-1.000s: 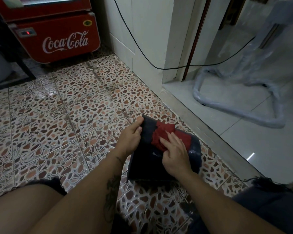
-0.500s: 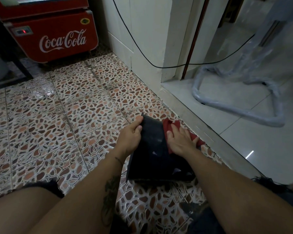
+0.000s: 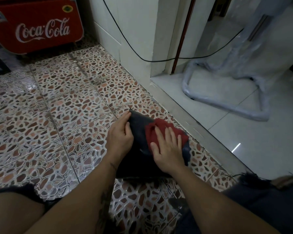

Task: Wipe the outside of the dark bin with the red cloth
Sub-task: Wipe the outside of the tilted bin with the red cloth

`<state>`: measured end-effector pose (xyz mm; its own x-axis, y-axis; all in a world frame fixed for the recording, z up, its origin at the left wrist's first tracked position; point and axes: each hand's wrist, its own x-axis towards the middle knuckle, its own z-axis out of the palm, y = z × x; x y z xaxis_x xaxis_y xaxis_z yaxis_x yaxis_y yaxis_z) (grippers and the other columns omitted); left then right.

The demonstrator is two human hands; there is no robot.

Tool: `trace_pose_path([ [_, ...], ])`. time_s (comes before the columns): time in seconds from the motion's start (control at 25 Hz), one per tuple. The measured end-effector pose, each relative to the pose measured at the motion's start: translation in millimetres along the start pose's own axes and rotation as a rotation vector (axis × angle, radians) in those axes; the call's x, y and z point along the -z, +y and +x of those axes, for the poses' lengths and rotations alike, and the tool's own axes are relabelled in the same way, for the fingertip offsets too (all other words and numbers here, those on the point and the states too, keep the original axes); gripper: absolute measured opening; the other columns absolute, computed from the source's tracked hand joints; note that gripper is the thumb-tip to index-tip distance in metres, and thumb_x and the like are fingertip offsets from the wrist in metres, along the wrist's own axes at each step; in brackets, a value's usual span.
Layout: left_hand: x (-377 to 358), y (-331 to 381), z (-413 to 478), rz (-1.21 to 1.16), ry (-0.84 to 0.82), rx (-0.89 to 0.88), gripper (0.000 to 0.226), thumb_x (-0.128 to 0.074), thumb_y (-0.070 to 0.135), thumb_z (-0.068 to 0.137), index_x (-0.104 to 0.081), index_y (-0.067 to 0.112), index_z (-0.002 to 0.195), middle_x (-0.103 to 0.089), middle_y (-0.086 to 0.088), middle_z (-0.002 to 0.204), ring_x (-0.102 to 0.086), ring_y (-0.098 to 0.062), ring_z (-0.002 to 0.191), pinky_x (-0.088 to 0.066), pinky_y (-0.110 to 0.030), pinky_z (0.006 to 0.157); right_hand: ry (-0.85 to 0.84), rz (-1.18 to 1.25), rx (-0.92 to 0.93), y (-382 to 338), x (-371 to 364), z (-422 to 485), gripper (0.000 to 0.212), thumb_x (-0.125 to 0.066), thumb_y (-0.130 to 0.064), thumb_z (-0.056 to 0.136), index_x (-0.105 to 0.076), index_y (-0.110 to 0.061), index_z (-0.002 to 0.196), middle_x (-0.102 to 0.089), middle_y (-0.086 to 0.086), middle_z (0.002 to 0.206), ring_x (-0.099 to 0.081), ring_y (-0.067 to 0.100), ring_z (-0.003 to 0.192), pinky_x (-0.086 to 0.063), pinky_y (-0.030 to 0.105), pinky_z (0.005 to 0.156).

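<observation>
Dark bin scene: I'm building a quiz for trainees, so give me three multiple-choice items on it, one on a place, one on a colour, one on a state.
1. Where is the bin? A on a table; B on the floor; C on a shelf.
2. The cloth is: A red; B white; C green.
3. The right hand is: A clenched in air; B flat on the cloth; C on the cable.

B: it lies on tiles. A: red shows beyond the fingers. B: spread fingers press the cloth onto the bin, which the left hand steadies.

The pebble-patterned tile floor (image 3: 61,105) carries the dark bin (image 3: 139,159) (lying on its side).
</observation>
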<state>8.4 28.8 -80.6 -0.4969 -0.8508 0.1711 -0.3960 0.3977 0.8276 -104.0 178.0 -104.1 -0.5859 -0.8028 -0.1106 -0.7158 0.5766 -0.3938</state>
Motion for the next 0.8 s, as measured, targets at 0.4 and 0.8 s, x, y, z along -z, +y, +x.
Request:
trace_pose_path([
  [0.4, 31.1, 7.7, -47.7, 0.336, -0.152, -0.087, 0.055, -0.044, 0.019, 0.101, -0.032, 0.026, 0.155, -0.032, 0.011, 0.162, -0.046, -0.019, 0.138, -0.04, -0.033, 0.105, -0.094, 0.128, -0.433, 46.2, 17.0, 27.4, 0.057, -0.014, -0.043, 0.103, -0.013, -0.032, 0.159, -0.013, 0.009, 0.168, -0.004, 0.032, 0.154, -0.006, 0.056, 0.122],
  [0.8, 19.2, 32.2, -0.3, 0.193, -0.034, 0.288, 0.043, -0.05, 0.02, 0.096, -0.058, 0.025, 0.138, -0.066, -0.01, 0.132, -0.058, -0.032, 0.12, -0.044, -0.039, 0.101, -0.116, 0.087, 0.169, -34.4, 4.7, -13.7, 0.065, -0.03, -0.041, 0.103, 0.003, -0.037, 0.159, 0.006, 0.002, 0.169, 0.02, 0.017, 0.152, 0.014, 0.045, 0.122],
])
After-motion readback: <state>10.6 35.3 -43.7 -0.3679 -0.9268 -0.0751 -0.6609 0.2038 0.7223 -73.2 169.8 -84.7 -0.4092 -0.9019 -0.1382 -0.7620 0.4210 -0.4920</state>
